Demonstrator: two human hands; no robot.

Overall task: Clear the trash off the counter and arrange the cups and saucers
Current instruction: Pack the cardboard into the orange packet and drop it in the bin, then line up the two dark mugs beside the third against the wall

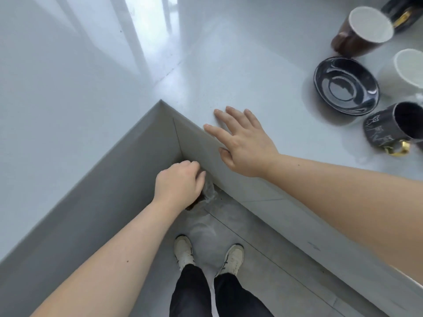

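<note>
Trash (pixel 207 191), a clear crumpled bit, sits gripped in the left hand (pixel 179 185) below the bench (pixel 240 65) edge. Right hand (pixel 243 145) lies flat and empty on the bench, black saucer (pixel 345 85) well off to its right.

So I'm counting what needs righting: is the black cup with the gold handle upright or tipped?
Tipped. The black cup lies on its side on the counter, mouth facing sideways.

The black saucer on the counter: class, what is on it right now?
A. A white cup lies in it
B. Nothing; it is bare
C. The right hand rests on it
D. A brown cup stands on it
B: the black saucer shows only its glossy bare well, with the brown cup beyond it, the white cup beside it, and the right hand flat on the counter.
</note>
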